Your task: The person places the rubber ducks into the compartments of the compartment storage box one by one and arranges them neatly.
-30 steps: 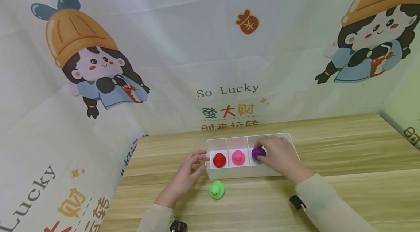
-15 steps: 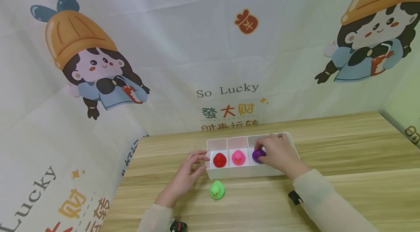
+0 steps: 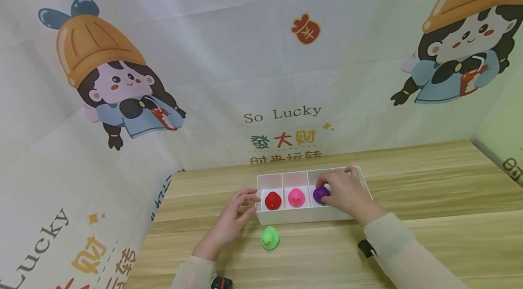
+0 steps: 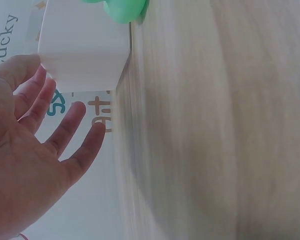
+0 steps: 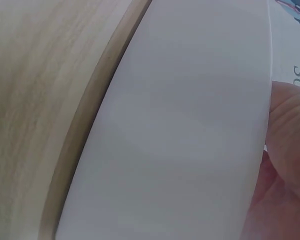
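Note:
A white three-compartment box (image 3: 304,215) stands on the wooden table. Inside its right compartment, my right hand (image 3: 347,191) pinches a purple rubber duck (image 3: 319,194), partly hidden by thumb and fingers. The red rubber duck (image 3: 273,200) sits in the left compartment, the pink one (image 3: 296,197) in the middle. At the box's left end is my left hand (image 3: 234,212), fingers spread and loosely bent, fingertips right at the rim; the left wrist view shows this hand (image 4: 32,145) holding nothing. A green rubber duck (image 3: 269,238) rests on the table before the box.
Behind the table hangs a pale printed cloth (image 3: 220,53) with cartoon figures, and it continues along the left side. The wooden tabletop (image 3: 441,189) extends to the right of the box. In the right wrist view, the box's front wall (image 5: 175,120) fills most of the frame.
My right hand has shifted slightly and the purple duck sits a little lower in the right compartment. The left hand and the other ducks stay where they were.

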Demonstrator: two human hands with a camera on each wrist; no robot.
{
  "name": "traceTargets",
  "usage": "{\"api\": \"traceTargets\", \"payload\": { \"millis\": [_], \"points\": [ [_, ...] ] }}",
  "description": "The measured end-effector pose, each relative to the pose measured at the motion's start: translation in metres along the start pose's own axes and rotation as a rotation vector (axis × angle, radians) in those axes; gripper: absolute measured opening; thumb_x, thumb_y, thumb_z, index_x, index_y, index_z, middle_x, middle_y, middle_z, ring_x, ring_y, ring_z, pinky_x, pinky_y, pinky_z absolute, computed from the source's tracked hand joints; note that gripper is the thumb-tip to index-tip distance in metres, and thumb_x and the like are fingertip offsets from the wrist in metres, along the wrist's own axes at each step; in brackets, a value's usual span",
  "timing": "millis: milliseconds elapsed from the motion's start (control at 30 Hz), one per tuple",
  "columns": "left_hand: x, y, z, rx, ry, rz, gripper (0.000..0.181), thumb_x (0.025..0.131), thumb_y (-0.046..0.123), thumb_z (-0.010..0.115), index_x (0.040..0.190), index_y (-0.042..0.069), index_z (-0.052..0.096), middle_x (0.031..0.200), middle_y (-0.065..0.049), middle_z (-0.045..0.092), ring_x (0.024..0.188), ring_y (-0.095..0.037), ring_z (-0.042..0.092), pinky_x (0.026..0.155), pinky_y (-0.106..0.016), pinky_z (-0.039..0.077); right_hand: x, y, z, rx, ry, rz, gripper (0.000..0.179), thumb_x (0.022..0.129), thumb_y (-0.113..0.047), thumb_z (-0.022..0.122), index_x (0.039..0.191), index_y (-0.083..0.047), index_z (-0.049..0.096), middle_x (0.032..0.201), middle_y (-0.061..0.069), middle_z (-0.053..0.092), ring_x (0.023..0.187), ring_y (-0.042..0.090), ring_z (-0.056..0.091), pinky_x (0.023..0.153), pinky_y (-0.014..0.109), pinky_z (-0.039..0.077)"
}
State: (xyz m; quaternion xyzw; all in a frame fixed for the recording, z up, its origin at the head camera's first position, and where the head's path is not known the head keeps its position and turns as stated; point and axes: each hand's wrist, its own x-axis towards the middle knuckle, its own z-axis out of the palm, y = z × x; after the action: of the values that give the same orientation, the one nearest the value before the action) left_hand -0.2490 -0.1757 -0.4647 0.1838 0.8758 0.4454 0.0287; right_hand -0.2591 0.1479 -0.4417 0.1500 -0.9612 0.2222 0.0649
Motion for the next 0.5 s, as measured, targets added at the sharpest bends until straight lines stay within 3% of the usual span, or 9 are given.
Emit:
{"api": "traceTargets", "payload": {
  "millis": [233,500],
  "points": [
    [0.001,-0.001,0.002,0.007,0.011,0.004,0.018,0.103,0.008,0.062,0.120,0.009,0.068,0.153,-0.007,0.051,0.123,-0.031,0.055,0.100,-0.053,0.051,-0.004,0.003,0.004,0.053,0.044,0.000,0.023,0.081,-0.011,0.088,0.099,-0.018,0.074,0.113,0.004,0.077,0.116,0.031,0.068,0.112,0.069,0.019],
    [0.002,-0.002,0.002,0.000,0.012,-0.009,0.019,0.102,0.007,0.062,0.120,0.008,0.068,0.153,-0.007,0.051,0.122,-0.030,0.055,0.101,-0.052,0.051,-0.016,0.000,0.005,0.090,0.201,-0.067,0.019,0.083,-0.013,0.087,0.097,-0.017,0.075,0.114,0.004,0.077,0.119,0.031,0.066,0.106,0.057,0.028]
  ]
}}
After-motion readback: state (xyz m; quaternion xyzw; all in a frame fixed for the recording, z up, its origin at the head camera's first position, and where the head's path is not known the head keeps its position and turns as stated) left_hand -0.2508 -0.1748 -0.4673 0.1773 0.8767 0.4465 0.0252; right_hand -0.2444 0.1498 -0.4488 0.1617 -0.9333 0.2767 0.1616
